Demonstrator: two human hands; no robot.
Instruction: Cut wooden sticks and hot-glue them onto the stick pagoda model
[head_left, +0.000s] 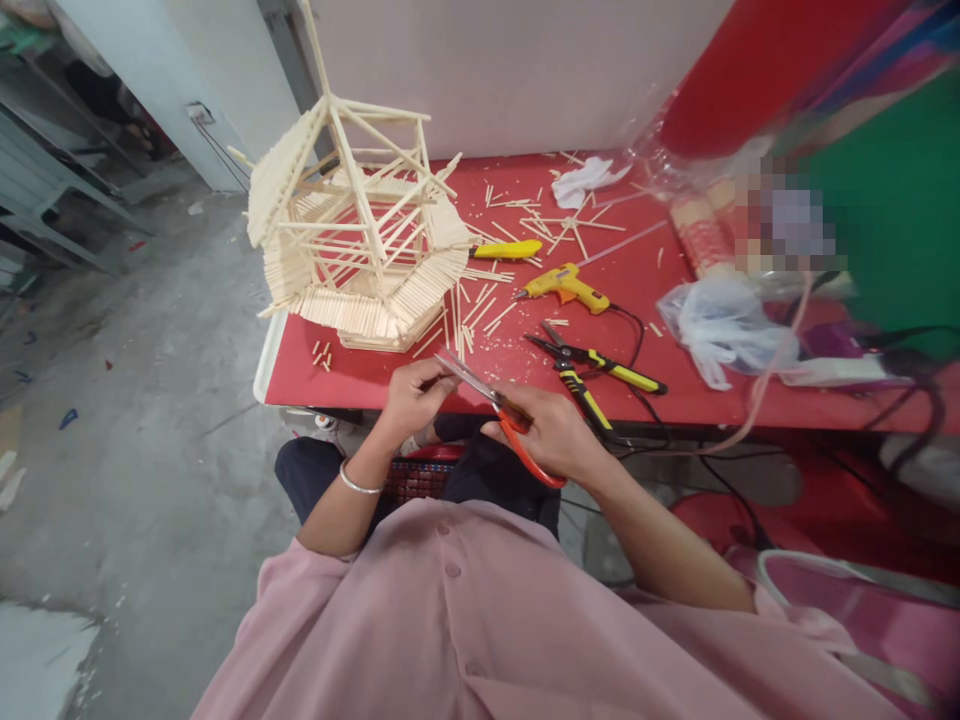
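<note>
My right hand (551, 430) grips a pair of scissors with orange-red handles (521, 452), held over the table's front edge. The blades point up and left, toward my left hand (418, 400). Fingers and thumb of that left hand are pinched together beside the blade tips; whatever lies between them is too small to make out. Just beyond stands a model building (367, 230) made of pale wooden sticks, with one roof panel covered and the other roof sides bare frame. Loose sticks (480, 305) and short cut pieces (322, 355) lie around its base.
On the red table (360, 385) are a yellow glue gun (566, 287), a yellow utility knife (508, 250), yellow-and-black pliers (577, 375), crumpled white tissue (589, 182) and a plastic bag (727, 325). Cables hang over the right front edge. A wall rises behind the table.
</note>
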